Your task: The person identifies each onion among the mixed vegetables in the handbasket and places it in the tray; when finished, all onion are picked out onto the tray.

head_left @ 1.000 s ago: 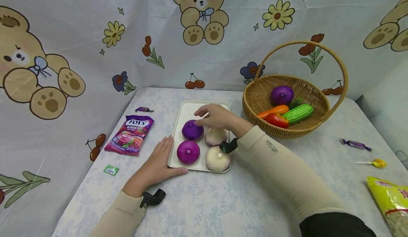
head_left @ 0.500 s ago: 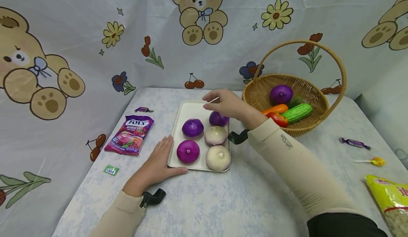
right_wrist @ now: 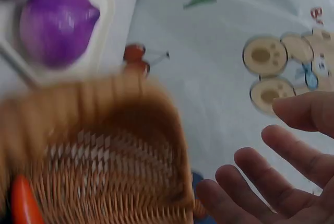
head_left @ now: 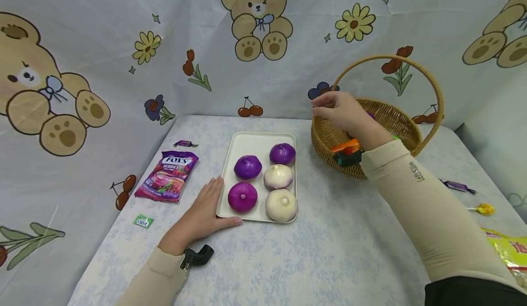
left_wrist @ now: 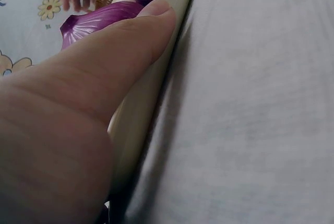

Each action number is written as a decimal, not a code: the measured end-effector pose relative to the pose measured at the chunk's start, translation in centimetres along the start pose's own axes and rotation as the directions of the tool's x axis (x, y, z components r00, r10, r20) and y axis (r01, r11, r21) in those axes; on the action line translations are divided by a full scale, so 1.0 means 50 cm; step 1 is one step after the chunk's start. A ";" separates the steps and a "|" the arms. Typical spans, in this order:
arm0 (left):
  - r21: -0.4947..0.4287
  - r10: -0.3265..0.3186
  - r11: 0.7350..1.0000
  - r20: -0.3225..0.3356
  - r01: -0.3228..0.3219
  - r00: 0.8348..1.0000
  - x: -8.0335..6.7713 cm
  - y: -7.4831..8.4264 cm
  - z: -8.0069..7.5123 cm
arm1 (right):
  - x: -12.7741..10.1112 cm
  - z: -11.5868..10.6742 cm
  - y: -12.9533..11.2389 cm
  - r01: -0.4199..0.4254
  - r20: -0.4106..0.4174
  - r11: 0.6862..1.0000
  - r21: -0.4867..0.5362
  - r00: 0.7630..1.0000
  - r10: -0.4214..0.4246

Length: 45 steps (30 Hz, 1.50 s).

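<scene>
My left hand [head_left: 199, 217] rests at the near left corner of a white tray [head_left: 256, 142], fingers along its side and thumb on its front edge. In the tray sit several onions: a purple onion [head_left: 248, 167], another purple onion [head_left: 282, 153] at the far right, a magenta onion [head_left: 242, 197], a pale onion with a purple tinge [head_left: 278, 176] and a white onion [head_left: 281, 205]. Over the wicker basket [head_left: 323, 134] hovers my right hand [head_left: 347, 116]; in the right wrist view its fingers [right_wrist: 282, 143] are spread and hold nothing.
An orange carrot [head_left: 346, 147] shows in the basket; my right hand and arm hide most other contents. Left of the tray lie a purple candy bag [head_left: 168, 176], a wrapped candy [head_left: 185, 143] and a green packet [head_left: 143, 221]. A lollipop [head_left: 486, 209] and yellow bag [head_left: 508, 249] lie right.
My right hand has moved from above the tray rightward to the basket. The far-right purple onion, hidden at first, now shows fully in the tray. My left hand has stayed in place.
</scene>
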<state>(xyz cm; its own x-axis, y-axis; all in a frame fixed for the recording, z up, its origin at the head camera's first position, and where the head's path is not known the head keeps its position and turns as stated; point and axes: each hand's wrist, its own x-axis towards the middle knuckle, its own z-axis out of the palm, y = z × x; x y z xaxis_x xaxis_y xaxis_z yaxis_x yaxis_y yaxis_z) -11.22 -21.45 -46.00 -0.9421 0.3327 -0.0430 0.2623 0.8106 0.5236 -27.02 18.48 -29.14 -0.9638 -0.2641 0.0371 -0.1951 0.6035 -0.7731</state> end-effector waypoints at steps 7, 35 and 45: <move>0.001 0.006 1.000 -0.002 -0.006 1.000 -0.001 -0.001 0.001 | -0.007 -0.091 0.065 -0.117 -0.038 0.993 -0.001 0.992 0.117; 0.003 0.003 1.000 -0.001 -0.003 1.000 -0.001 0.002 0.000 | -0.019 -0.162 0.133 -0.240 -0.104 0.970 -0.033 0.966 0.235; -0.012 0.009 1.000 -0.011 -0.010 1.000 -0.004 0.005 -0.003 | -0.008 -0.158 0.150 -0.255 -0.015 0.966 -0.051 0.967 0.255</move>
<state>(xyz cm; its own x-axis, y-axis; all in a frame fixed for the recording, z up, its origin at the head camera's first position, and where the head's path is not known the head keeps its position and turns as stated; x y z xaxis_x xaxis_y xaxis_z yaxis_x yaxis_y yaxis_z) -11.00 -21.35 -45.74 -0.9419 0.3348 -0.0285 0.2688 0.8016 0.5340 -29.54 29.07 -29.97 -0.9843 -0.0905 -0.1517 0.0482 0.6887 -0.7234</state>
